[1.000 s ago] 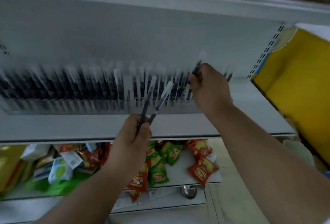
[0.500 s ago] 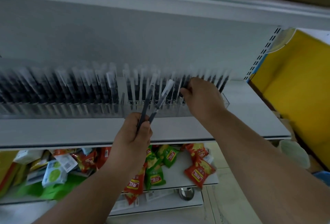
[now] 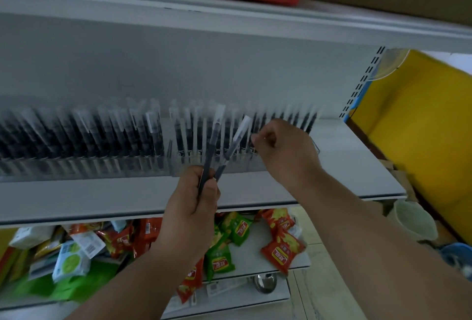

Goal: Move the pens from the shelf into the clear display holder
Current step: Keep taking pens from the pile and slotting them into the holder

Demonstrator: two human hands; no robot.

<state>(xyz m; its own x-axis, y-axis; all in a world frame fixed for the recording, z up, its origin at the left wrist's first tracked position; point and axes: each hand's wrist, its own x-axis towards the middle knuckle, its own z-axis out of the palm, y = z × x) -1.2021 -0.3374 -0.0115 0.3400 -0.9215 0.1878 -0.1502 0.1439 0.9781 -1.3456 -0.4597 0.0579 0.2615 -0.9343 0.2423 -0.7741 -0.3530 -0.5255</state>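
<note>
- the long white metal shelf (image 3: 344, 166) carried the display at reaching height, so both arms came up from below.
- the clear plastic display holder (image 3: 127, 164) ran along the shelf, its slots keeping rows of black pens with frosted caps (image 3: 109, 133) upright, caps up.
- the left hand (image 3: 194, 207) gripped two black pens with clear caps (image 3: 217, 151) low on their barrels, caps fanned upward, probably as a ready supply.
- the right hand (image 3: 286, 151) was curled at the holder's right part, fingertips pinched near a slot, likely seating a pen; whether it held one was unclear.
- red and green snack packets (image 3: 281, 250) lay on the shelf beneath.
</note>
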